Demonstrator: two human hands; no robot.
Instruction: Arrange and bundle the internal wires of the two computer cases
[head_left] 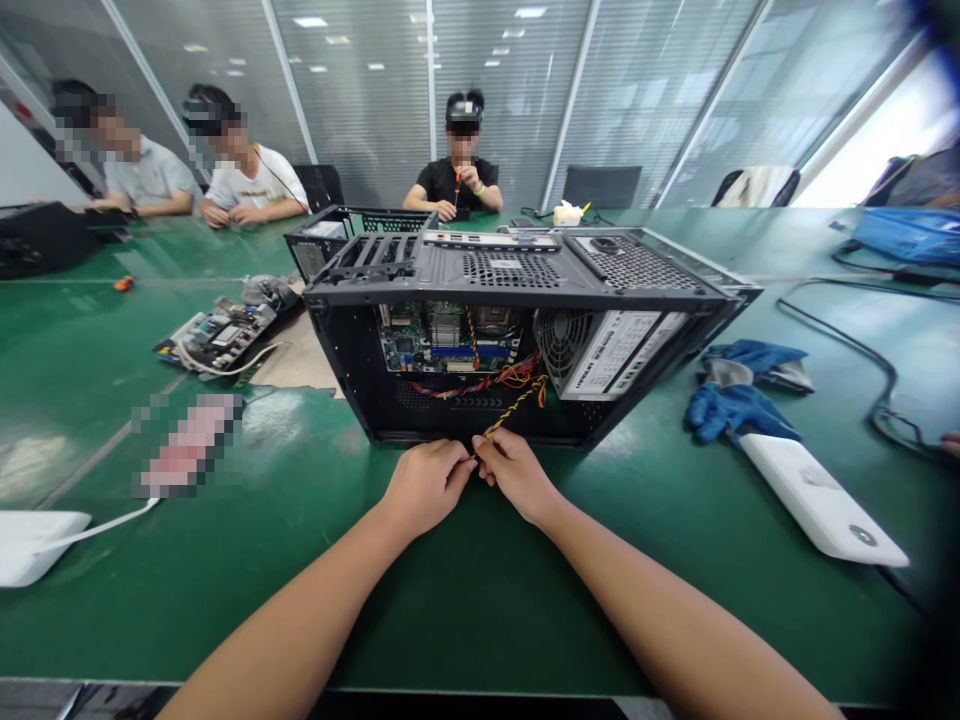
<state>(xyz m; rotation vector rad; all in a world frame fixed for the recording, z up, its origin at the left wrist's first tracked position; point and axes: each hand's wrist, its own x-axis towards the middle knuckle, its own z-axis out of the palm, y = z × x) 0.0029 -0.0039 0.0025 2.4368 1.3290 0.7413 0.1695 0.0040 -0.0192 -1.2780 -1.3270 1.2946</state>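
A black computer case [450, 280] lies on its side on the green table, its open side toward me. Inside are a motherboard [442, 340], a power supply [626, 355] with a fan, and a bundle of coloured wires. A twisted yellow and black cable [514, 408] runs out over the case's lower edge to my fingers. My right hand [514, 470] pinches this cable near its end. Close against it, my left hand [429, 482] has its fingertips closed at the same spot; what lies between them is too small to make out.
Blue gloves [739, 400] and a white power bank [821, 500] lie at the right, near a black cord [889, 385]. On the left are loose electronic parts [229, 325], a blurred phone [191, 445] and a white charger [37, 548]. Several people sit across the table.
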